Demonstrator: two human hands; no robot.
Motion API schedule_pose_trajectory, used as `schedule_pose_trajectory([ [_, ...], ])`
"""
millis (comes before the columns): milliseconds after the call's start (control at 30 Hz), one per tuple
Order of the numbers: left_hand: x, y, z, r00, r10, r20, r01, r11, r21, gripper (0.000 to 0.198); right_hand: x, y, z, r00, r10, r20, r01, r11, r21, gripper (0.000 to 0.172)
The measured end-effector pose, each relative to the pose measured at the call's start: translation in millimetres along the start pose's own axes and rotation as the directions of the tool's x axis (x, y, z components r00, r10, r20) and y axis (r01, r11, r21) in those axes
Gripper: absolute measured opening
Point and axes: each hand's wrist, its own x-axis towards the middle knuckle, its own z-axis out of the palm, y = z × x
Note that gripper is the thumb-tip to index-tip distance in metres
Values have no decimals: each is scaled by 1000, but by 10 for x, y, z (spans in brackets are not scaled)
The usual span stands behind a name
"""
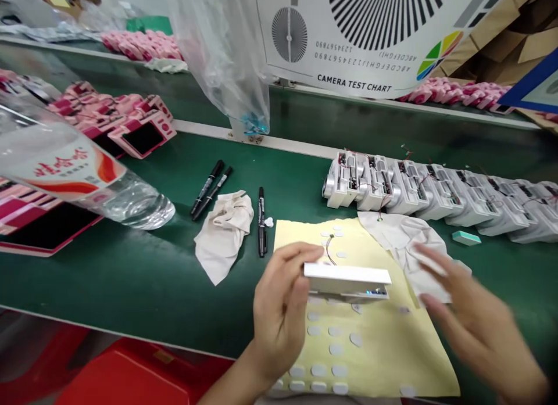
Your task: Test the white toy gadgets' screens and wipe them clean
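Observation:
My left hand [281, 306] grips a flat white plastic part [346, 281] by its left end, holding it above a yellow backing sheet [383, 341] dotted with several white round stickers. Thin red and black wires [330, 246] trail from the part. My right hand [473, 321] is blurred by motion, fingers stretched out and apart, just right of the part and not touching it. It hovers over a crumpled white cloth [403, 236].
A row of white camera housings [436, 190] lies on the green belt [131, 265] at right. Three black markers [212, 189] and a beige cloth [224, 230] lie left of the sheet. A clear water bottle [82, 178] and pink cameras [139, 135] are at left.

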Motion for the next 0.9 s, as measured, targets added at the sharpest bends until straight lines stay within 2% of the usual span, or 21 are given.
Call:
schedule_pose_trajectory([
  [33,49,12,12,999,-52,-6,53,999,12,26,34,-179,43,983,-94,155,78,991,110,49],
  [67,101,21,24,994,-111,-8,111,994,17,26,74,-320,88,957,-163,239,115,972,203,47],
  [100,153,27,35,985,-172,-3,172,985,16,28,112,-418,129,946,-184,268,109,957,269,43],
  [200,278,45,46,952,-305,36,307,948,-78,34,171,-506,165,946,-139,292,14,920,392,35],
  [300,317,125,23,900,-404,162,435,847,-305,43,90,-462,53,945,-47,325,-130,855,502,34],
  [367,281,233,5,862,-425,277,506,757,-414,47,-35,-447,-55,949,1,314,-193,789,583,34],
  [433,196,360,-5,846,-403,349,529,712,-462,47,-193,-460,-148,951,34,309,-238,717,655,36],
  [533,-10,538,-5,856,-351,380,503,737,-451,47,-446,-503,-238,958,68,280,-251,674,695,36],
  [700,-466,775,-2,884,-276,377,386,887,-255,59,-843,-519,-320,986,115,123,-169,688,706,30],
  [833,-815,809,-18,948,-52,312,95,988,-124,85,-1102,-478,-372,992,120,40,-114,710,695,30],
  [900,-933,761,-32,961,87,262,-86,996,-16,94,-1191,-472,-397,990,139,30,-120,696,708,31],
])
